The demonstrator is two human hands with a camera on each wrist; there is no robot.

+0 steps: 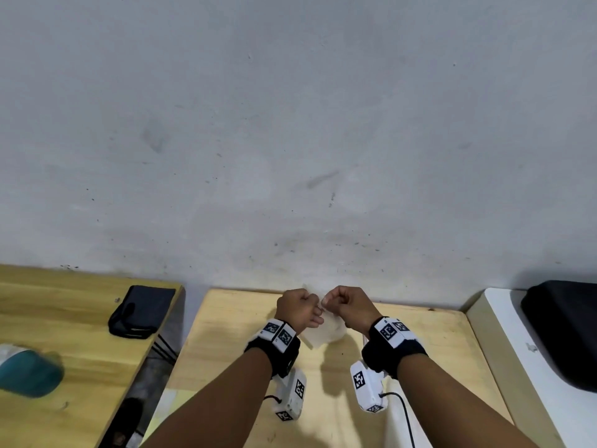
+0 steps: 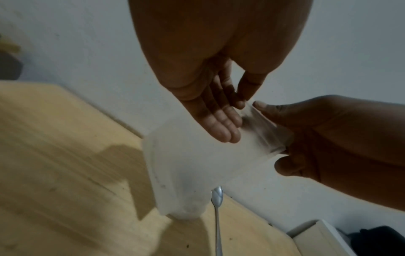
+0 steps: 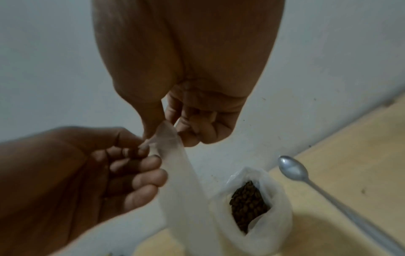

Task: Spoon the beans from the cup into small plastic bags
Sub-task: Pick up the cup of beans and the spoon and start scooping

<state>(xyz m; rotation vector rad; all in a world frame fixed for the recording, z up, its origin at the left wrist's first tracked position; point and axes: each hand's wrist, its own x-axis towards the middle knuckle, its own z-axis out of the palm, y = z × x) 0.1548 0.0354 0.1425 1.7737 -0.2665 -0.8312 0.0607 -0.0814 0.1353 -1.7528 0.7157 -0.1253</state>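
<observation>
Leftmost, on the neighbouring wooden table (image 1: 74, 318), we note a teal object (image 1: 29, 371), blurred, and a dark folded pouch (image 1: 142, 310) near the wall (image 1: 290, 124).

Moving right to the centre table (image 1: 226, 350): our left hand (image 1: 298, 308) is raised above it, thumb and forefinger pinching the top edge of a small clear plastic bag (image 2: 197, 164); in the left wrist view the other fingers (image 2: 221, 124) lie fairly straight against the film. The bag hangs between both hands, just above the tabletop. We cannot tell whether it holds anything.

Next, our right hand (image 1: 347, 307), knuckles close to the left, fingers curled, thumb and forefinger pinching the opposite edge of the same bag mouth.

Below the hands, in the right wrist view, a container lined with white plastic (image 3: 274, 225) stands on the table, with dark brown beans (image 3: 247, 206) inside it. Just right of it lies a long-handled metal spoon (image 3: 293, 169), bowl up and toward the wall, untouched.

Far right: a white surface (image 1: 517, 367) carrying a black object (image 1: 568, 331).
</observation>
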